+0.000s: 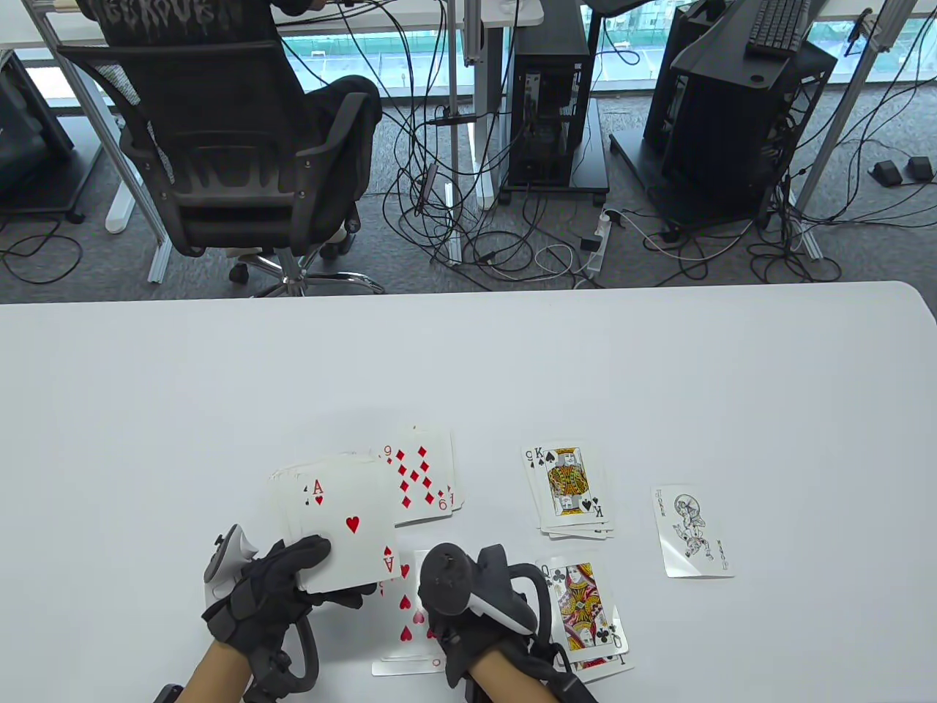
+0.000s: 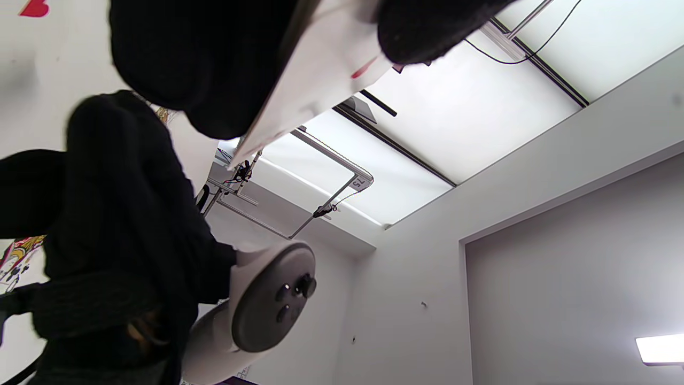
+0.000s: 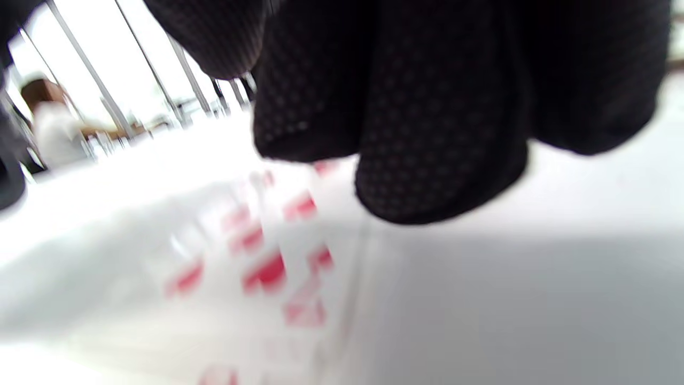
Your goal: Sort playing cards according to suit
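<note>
— What was held over the white counter (image 1: 659,351)?
— A fanned stack of cards (image 1: 333,512), ace of hearts (image 1: 351,531) uppermost, was gripped by the left hand (image 1: 271,593), thumb laid across its lower edge and fingers curled beneath.

— And the right hand (image 1: 476,608)?
— It was seen lowered over the heart pile (image 1: 406,622) at the near edge, fingertips (image 3: 427,176) close above the red pips. Whether a card was pinched could not be told, the wrist view being blurred.

— How were the sorted cards laid out?
— A diamond pile (image 1: 421,476), nine on top, was shown just behind the held stack. A spade pile (image 1: 567,487) topped by the king was set to the right, with a club pile (image 1: 585,608) topped by the queen nearer, just beside the right hand. A joker (image 1: 692,531) was left alone further right.
</note>
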Demonstrator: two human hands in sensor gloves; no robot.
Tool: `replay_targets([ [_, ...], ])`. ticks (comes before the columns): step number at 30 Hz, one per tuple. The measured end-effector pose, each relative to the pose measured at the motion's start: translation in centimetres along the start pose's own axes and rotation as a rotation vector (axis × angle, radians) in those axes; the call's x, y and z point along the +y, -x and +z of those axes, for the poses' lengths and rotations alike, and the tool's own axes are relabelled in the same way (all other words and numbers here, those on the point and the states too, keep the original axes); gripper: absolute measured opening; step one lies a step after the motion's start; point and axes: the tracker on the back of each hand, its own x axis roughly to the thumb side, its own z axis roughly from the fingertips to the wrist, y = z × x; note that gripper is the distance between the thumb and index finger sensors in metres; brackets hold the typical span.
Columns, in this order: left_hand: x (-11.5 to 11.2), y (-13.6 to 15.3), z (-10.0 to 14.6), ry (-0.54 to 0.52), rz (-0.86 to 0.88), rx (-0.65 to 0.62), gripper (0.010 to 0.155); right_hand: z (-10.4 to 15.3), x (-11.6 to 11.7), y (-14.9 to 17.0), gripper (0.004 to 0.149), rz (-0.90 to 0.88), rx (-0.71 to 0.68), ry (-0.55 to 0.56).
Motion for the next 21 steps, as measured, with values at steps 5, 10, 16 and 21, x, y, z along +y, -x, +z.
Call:
replay_targets([
  [5, -0.4, 0.4, -0.2, 0.017, -0.03, 0.033, 0.053, 0.9, -1.4, 1.7, 0.057, -0.602, -0.132, 0.3],
  [10, -0.8, 0.8, -0.4, 0.038, -0.037, 0.061, 0.054, 0.9, -0.8, 1.6, 0.066, -0.682, -0.158, 0.315],
  [16, -1.3, 1.0, -0.6, 0.063, -0.042, 0.075, 0.055, 1.0, -0.3, 0.5, 0.068, -0.604, -0.198, 0.288],
  [21, -1.4, 1.0, -0.6, 0.068, -0.044, 0.077, 0.055, 1.0, -0.2, 0.2, 0.058, -0.547, -0.195, 0.303],
])
